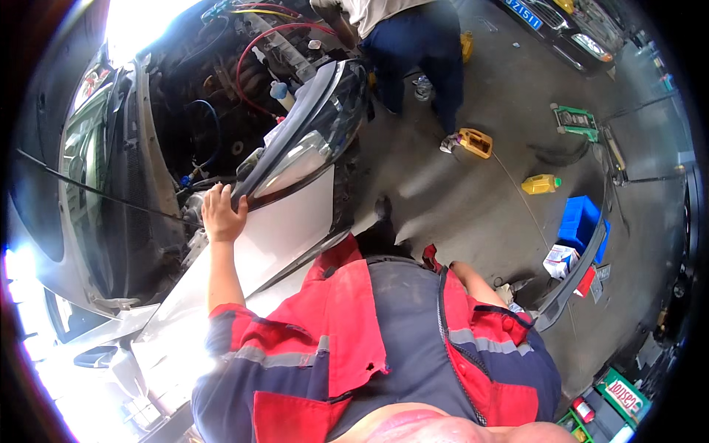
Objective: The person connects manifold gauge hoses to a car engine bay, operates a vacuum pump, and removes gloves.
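My left hand (223, 213) lies on the inner edge of the white car's front fender (284, 225), beside the engine bay (196, 111). Its fingers are spread flat along the edge and hold nothing. Just ahead of it is the clear headlight (314, 148). My right forearm (478, 284) bends in toward my waist at the right. The hand at its end is hidden behind my red and dark jacket, so its fingers do not show.
Another person (413, 44) bends at the car's front. Red hoses (240, 66) cross the engine bay. On the floor are a yellow jug (475, 142), a yellow bottle (541, 184), a green floor jack (575, 122) and a blue bin (578, 220). A dark car (565, 37) stands far right.
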`<action>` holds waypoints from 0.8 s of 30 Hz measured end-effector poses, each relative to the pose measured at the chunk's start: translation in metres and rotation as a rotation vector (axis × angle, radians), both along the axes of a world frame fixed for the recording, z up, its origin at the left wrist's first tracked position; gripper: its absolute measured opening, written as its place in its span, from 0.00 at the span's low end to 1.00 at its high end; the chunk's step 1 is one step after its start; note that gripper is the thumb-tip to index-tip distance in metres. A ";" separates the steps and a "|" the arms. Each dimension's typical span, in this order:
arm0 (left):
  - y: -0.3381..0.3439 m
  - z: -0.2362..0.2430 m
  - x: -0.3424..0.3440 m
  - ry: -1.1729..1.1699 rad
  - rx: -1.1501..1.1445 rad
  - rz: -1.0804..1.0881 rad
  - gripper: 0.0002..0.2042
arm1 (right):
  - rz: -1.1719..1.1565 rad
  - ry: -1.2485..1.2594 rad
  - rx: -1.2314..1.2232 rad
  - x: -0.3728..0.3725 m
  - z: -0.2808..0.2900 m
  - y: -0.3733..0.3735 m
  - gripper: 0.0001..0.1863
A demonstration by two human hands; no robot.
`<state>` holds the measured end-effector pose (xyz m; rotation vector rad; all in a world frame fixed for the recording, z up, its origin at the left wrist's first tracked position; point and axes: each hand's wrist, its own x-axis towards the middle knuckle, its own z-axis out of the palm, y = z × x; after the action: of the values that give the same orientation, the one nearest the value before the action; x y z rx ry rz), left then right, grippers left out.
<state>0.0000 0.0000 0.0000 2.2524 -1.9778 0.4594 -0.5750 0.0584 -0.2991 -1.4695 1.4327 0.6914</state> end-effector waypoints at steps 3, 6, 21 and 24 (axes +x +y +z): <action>-0.015 -0.002 -0.012 -0.006 -0.038 -0.048 0.20 | -0.051 -0.019 -0.043 -0.015 -0.002 -0.013 0.23; -0.047 -0.002 -0.038 0.101 -0.253 -0.241 0.17 | -0.068 -0.189 -0.054 -0.014 0.013 -0.045 0.21; -0.194 -0.102 -0.152 0.344 0.532 -0.930 0.08 | -0.198 0.052 -0.364 0.022 0.130 -0.203 0.19; -0.210 -0.118 -0.153 0.441 0.519 -0.964 0.05 | -0.204 0.073 -0.252 0.029 0.126 -0.216 0.20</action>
<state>-0.1529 -0.2099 -0.1175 1.0997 -2.7224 -0.6406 -0.5456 -0.1580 -0.1728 -1.4715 1.7484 0.4539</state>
